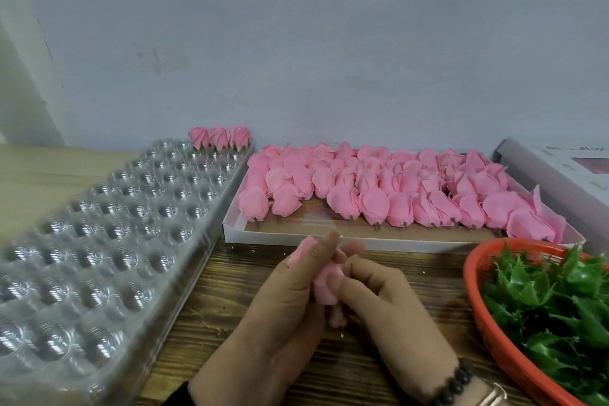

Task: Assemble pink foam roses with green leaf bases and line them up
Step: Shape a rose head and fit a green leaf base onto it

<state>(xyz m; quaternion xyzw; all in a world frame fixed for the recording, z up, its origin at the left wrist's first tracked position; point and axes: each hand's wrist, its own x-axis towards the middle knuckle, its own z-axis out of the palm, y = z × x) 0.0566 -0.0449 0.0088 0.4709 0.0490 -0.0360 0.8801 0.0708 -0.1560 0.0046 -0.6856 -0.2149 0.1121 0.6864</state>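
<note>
While both hands curl round one pink rose (328, 287), the left hand (290, 303) cradling it and the right hand (382, 297) pinching its side, the petals want gentle, even pressure so the foam does not crease. Leaves (553, 300) wait in the orange basket (474, 277) just right of the right hand. Beyond the hands lies a box (329, 242) of loose roses; left, a clear tray (108, 224) with three finished roses (219, 138) by its far end. Wooden table (227, 290), plain pale wall (296, 43).
</note>
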